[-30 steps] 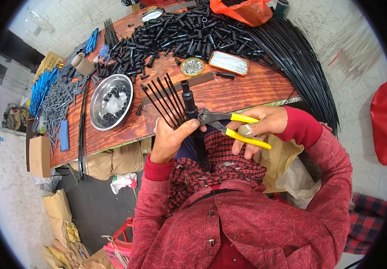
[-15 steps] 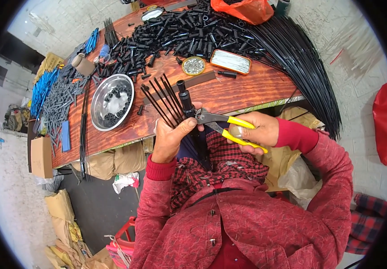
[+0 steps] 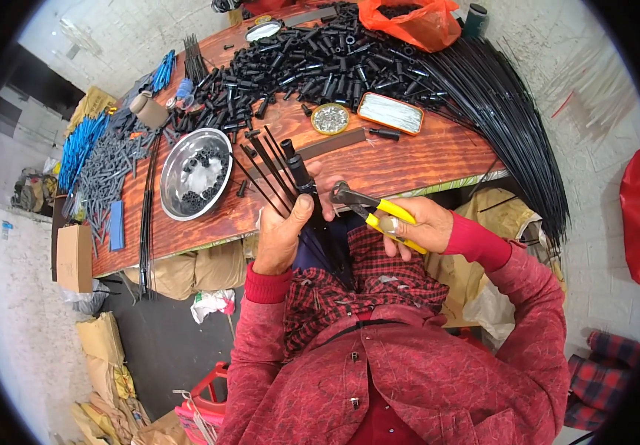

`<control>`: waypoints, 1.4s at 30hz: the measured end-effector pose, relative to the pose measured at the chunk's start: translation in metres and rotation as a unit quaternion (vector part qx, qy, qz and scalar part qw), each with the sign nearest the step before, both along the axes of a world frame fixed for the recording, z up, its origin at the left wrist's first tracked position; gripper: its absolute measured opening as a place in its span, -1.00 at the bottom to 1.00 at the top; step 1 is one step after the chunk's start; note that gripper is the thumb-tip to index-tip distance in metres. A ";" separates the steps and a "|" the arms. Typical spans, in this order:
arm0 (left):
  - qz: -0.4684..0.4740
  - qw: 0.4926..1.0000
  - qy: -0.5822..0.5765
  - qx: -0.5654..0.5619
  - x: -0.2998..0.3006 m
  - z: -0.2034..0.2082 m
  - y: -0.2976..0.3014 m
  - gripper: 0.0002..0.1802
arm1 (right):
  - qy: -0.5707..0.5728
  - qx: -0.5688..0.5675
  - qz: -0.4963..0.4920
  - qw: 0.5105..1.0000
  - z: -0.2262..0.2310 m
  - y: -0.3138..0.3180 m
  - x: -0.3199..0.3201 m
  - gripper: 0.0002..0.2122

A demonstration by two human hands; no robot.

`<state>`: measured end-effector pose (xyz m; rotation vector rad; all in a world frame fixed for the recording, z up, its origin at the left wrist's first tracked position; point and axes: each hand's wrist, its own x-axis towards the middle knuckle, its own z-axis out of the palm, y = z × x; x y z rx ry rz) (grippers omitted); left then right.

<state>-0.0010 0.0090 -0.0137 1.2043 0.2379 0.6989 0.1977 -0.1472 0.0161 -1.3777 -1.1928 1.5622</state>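
Many blue sticks [image 3: 83, 144]: bundled at the far left of your table [image 3: 416, 159].
Grey pieces [image 3: 105, 174]: heaped loosely, just right of the sticks.
Metal bowl [image 3: 172, 182]: on the table, small black parts and some white stuff inside.
Thin black rods [image 3: 266, 167]: held in your left hand, fanned out above your thumb.
Left hand [image 3: 279, 233]: grip closed around the rods and the black tubular piece [image 3: 299, 174], thumb pressed to it; the piece tilts, top end leftward, above your lap near the table edge.
Black heap [image 3: 320, 63]: short tubular parts, beyond your hands.
Round tin [image 3: 330, 119]: small shiny bits, in front of the heap.
Yellow-handled pliers [image 3: 394, 211]: head just beside your left fingers, apart from the tubular piece.
Rectangular tin [image 3: 390, 113]: pale thin strips in it.
Right hand [image 3: 425, 224]: grip wrapped on the plier handles.
Long black rods [image 3: 516, 133]: sheaf overhanging the table's right end.
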 end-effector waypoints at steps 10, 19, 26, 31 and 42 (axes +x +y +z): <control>0.048 0.998 -0.014 -0.029 0.008 -0.003 -0.012 -0.52 | -0.029 0.016 0.040 0.999 0.021 0.005 0.010 -0.65; 0.056 0.998 -0.001 -0.002 0.013 -0.003 -0.018 -0.57 | 0.043 -0.044 0.074 0.995 0.042 0.008 0.018 -0.61; 0.054 0.998 0.007 0.011 0.012 -0.004 -0.018 -0.57 | 0.055 -0.068 0.081 0.993 0.049 0.014 0.021 -0.61; 0.057 0.998 -0.003 0.008 0.011 -0.005 -0.018 -0.58 | 0.048 -0.081 0.085 0.992 0.048 0.016 0.021 -0.63; 0.063 0.998 -0.004 -0.003 0.013 -0.005 -0.018 -0.61 | -0.029 -0.098 0.073 0.992 0.060 0.019 0.019 -0.64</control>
